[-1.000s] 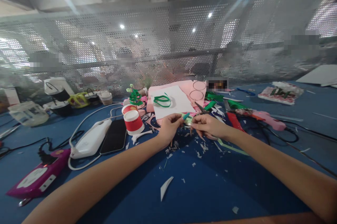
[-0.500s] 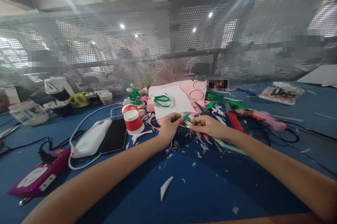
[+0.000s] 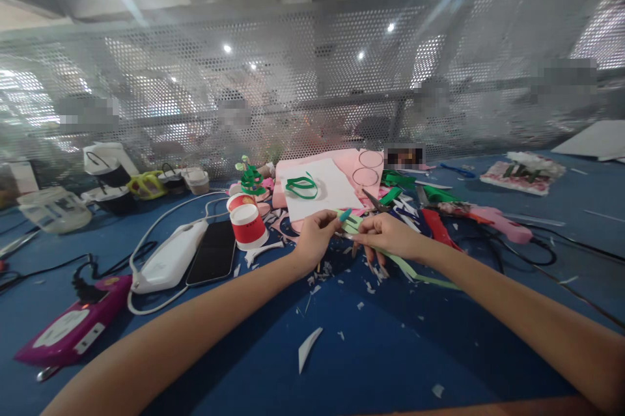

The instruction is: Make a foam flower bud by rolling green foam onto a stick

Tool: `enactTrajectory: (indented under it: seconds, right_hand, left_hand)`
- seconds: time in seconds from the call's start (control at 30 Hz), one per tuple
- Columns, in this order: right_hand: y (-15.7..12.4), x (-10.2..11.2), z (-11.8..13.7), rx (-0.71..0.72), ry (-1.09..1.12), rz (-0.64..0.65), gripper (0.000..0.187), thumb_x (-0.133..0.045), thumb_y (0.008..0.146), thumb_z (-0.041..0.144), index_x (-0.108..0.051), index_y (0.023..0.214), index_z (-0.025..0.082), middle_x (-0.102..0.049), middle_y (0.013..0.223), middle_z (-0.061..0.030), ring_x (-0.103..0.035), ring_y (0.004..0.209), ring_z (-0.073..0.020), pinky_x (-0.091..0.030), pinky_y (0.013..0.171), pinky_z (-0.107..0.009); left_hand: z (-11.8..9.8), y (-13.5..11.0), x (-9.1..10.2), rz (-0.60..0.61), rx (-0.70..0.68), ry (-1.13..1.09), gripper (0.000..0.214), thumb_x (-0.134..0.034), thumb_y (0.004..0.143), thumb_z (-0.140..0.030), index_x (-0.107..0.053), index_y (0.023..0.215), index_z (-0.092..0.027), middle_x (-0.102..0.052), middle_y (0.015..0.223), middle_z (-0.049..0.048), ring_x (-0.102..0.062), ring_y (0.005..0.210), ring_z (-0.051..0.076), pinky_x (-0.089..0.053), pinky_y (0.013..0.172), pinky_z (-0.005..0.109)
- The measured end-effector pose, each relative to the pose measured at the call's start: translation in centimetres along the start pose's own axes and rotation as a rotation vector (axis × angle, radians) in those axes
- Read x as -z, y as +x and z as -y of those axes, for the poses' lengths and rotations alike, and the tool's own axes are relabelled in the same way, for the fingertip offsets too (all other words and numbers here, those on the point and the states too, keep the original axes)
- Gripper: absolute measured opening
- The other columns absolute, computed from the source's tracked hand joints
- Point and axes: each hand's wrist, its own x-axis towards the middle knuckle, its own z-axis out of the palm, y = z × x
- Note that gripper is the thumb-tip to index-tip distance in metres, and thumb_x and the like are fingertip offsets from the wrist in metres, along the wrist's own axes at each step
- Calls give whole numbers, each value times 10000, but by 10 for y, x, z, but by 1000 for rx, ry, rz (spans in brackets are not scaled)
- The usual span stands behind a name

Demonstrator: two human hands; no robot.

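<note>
Both my hands meet over the middle of the blue table. My left hand [image 3: 316, 239] pinches one end of a light green paper strip [image 3: 404, 266], thumb on top. My right hand [image 3: 390, 237] grips the same strip a little farther right, its lower fingers hanging down. The strip's tail runs out under my right forearm. Just beyond my hands lie a white sheet [image 3: 336, 188] with a curled dark green strip [image 3: 301, 187] on it, and scissors [image 3: 375, 200]. Paper scraps [image 3: 325, 268] are scattered below my hands.
To the left stand red-and-white paper cups [image 3: 249, 227], a phone [image 3: 211, 253], a white power bank [image 3: 170, 256] and a purple power strip [image 3: 73, 321] with cables. A pink glue gun [image 3: 502, 224] lies at right with its cord. A perforated metal screen [image 3: 293, 77] rises behind.
My hands stay nearly in place. More of the light green strip now shows between them and below my right hand.
</note>
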Motion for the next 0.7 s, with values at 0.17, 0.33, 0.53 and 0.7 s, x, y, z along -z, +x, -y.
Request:
enactTrajectory:
  seconds: [0.17, 0.33, 0.53, 0.7]
  right_hand:
    - [-1, 0, 0, 5, -23, -8, 321, -552, 771, 442, -559, 661, 141, -622, 505, -24, -533, 338, -98, -400, 357, -192]
    - [-2, -1, 4, -2, -38, -17, 328, -576, 745, 456, -547, 646, 145, -615, 492, -15, -537, 341, -108, -414, 359, -206]
    - [0, -1, 1, -11, -28, 1, 333, -567, 747, 463, -552, 637, 149, -617, 488, -16, -532, 335, -108, -416, 354, -206]
    - [0, 0, -1, -3, 23, 9, 385, -511, 768, 520, -551, 655, 154, -603, 500, -21, -547, 386, -118, -445, 391, -226]
  left_hand:
    - [-3, -1, -1, -20, 6, 5, 211, -652, 648, -343, -628, 689, -137, -609, 620, -6, -522, 572, 102, -394, 547, 213]
    - [-4, -1, -1, -43, 3, 33, 246, -654, 642, -377, -614, 648, -134, -576, 571, -12, -487, 533, 91, -365, 509, 207]
    - [-2, 1, 0, -32, -10, 48, 272, -659, 634, -401, -612, 658, -135, -555, 561, -26, -461, 521, 81, -351, 509, 208]
    - [0, 1, 0, -18, 14, -8, 292, -668, 624, -414, -602, 655, -131, -548, 563, -28, -453, 511, 73, -346, 507, 207]
